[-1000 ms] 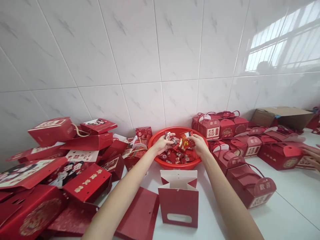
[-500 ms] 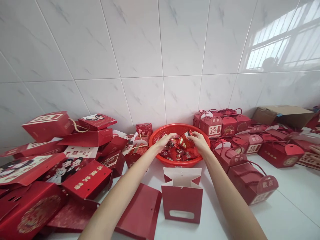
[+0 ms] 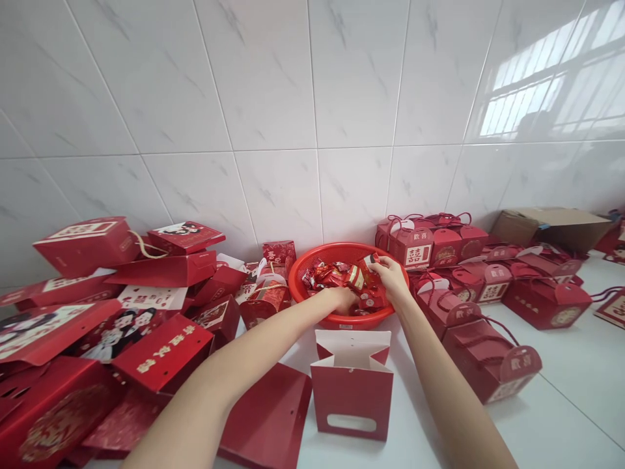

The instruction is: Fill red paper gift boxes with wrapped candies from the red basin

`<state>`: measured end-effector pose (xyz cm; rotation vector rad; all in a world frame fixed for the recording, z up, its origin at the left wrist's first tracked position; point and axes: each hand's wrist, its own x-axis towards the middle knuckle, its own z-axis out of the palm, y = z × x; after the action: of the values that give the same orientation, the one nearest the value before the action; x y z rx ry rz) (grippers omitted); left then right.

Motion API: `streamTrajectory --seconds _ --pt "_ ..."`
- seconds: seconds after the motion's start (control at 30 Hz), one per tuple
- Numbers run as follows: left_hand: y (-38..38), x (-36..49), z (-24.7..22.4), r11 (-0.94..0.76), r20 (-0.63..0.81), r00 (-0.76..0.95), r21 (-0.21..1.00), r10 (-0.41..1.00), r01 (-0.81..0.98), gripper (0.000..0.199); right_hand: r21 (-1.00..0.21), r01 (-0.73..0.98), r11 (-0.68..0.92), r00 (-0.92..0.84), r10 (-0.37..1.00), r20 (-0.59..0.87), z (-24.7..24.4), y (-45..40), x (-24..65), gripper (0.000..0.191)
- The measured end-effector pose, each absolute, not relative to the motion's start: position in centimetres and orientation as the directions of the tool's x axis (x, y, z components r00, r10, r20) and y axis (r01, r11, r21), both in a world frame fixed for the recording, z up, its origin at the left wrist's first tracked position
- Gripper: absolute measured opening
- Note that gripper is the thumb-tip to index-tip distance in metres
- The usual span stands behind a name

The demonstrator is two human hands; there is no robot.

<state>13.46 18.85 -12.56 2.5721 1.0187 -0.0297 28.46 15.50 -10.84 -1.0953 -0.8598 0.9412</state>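
Note:
A red plastic basket [image 3: 299,279] holds many small wrapped candies [image 3: 328,273]. My left hand [image 3: 342,298] reaches down among them; its fingers are buried, so I cannot see what they grip. At the basket's right side, my right hand [image 3: 389,273] is closed on a red candy packet [image 3: 370,266] with a pale and dark print. Just in front of the basket stands an upright red paper box [image 3: 352,397], its top open and a white-edged slot low on its front. Beside it lies a flat red box [image 3: 268,417], partly under my left forearm.
Red boxes [image 3: 163,352] are heaped on the left. Finished-looking handled boxes [image 3: 491,352] stand in rows on the right. Behind them is an open cardboard carton [image 3: 551,225]. A tiled wall [image 3: 273,98] rises behind the white table [image 3: 576,391].
My left hand has moved right and down, deeper into the candies. My right hand stays near the basket's right side with the packet. A hand at the far right edge has gone from view.

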Motion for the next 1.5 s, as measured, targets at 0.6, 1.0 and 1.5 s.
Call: streamTrajectory --seconds 0.6,1.0,1.5 --pt "21.0 9.2 -11.1 -0.323 0.033 0.536 0.828 0.844 0.459 0.049 -0.951 -0.239 0.199 0.349 0.931 0.107 -11.1 15.9 28.7 0.017" --pt "21.2 9.4 -11.5 -0.301 0.104 0.513 0.899 0.852 0.318 0.047 -0.95 -0.227 0.216 0.361 0.924 0.124 -11.5 16.2 28.8 0.019" --pt "21.0 10.2 -10.6 -0.427 0.378 0.262 0.889 0.888 0.165 0.029 -0.967 -0.244 0.067 0.215 0.976 0.013 -11.0 15.5 28.4 0.019"
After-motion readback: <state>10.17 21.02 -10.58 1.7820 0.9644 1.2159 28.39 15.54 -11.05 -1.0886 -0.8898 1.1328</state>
